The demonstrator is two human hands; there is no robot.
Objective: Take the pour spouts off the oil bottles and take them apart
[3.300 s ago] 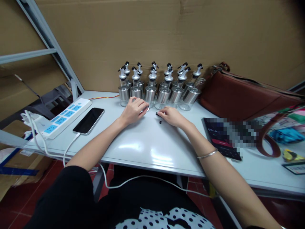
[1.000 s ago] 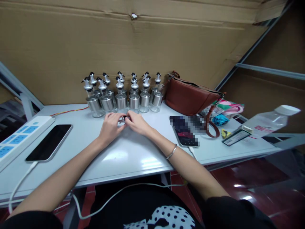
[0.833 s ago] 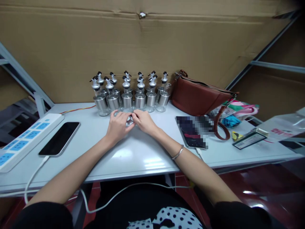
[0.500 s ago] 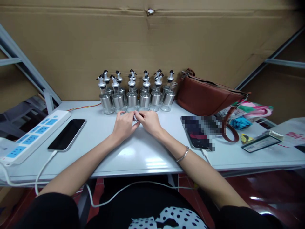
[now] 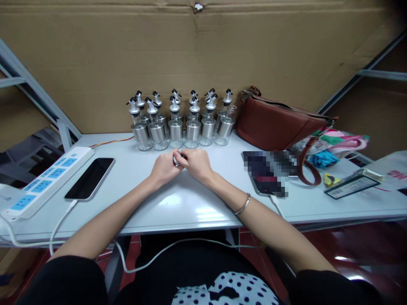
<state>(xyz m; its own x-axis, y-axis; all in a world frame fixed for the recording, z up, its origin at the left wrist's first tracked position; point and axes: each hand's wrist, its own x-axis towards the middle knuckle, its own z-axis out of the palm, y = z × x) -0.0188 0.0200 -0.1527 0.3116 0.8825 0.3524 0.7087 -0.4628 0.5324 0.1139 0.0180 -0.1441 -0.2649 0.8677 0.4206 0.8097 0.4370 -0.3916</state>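
Observation:
My left hand (image 5: 165,167) and my right hand (image 5: 197,164) meet over the table, fingers curled together. Between them shows a small silver-and-black piece (image 5: 176,160), mostly hidden, which looks like a pourer spout. Just behind stand several glass oil bottles (image 5: 175,128) in two rows, with steel bands round their bodies. Silver pourers with black tips top most of them. At the right end of the front row, one bottle (image 5: 225,126) has a bare glass neck and leans slightly.
On the left lie a white power strip (image 5: 68,173) and a phone (image 5: 90,178) on a cable. At right are a brown handbag (image 5: 273,123), a partly blurred phone (image 5: 262,178), a small box (image 5: 352,185) and plastic packaging (image 5: 343,144). Cardboard (image 5: 197,55) stands behind.
My left fingers have closed from a looser, extended pose into a curl against my right hand. The small piece shows more black now. The camera view has shifted slightly.

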